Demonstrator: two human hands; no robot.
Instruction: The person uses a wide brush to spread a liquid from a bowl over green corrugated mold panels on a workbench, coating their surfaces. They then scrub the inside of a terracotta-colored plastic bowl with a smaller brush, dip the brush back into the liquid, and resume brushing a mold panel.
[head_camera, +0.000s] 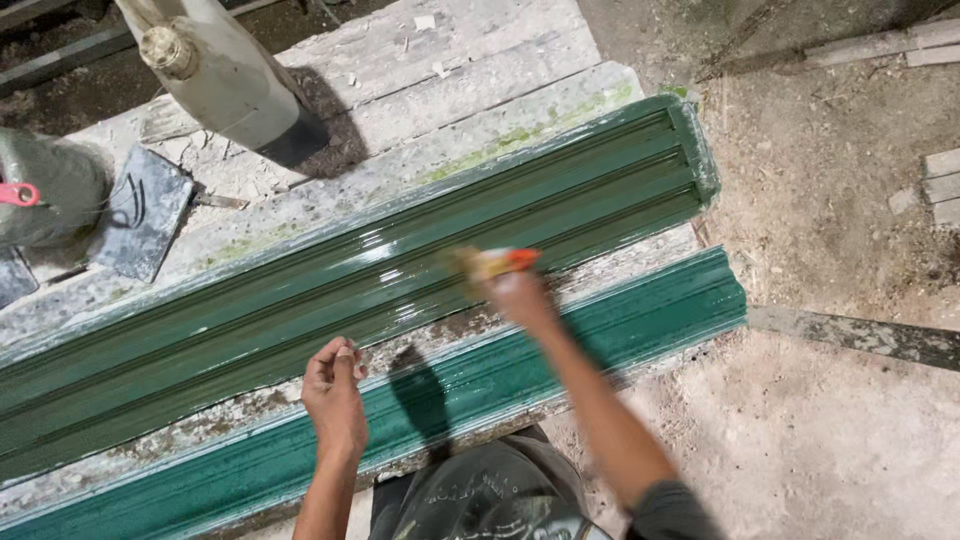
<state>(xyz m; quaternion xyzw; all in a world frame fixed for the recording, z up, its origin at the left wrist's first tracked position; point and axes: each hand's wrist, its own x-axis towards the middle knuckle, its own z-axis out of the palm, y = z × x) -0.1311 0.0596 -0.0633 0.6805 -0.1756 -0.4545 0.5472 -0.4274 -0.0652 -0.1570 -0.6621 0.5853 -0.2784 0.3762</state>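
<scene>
The right hand (520, 295) grips a blurred orange-handled paintbrush (497, 262), its bristles on the glossy dark green moulding (330, 285) lying across the paint-flecked bench (480, 100). The left hand (335, 392) hovers loosely curled, empty, above a second, lighter green moulding (640, 315).

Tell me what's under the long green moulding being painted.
The green moulding lies on pale, paint-spattered boards, with the right hand running a brush over it. Whatever lies directly beneath the moulding is covered.
</scene>
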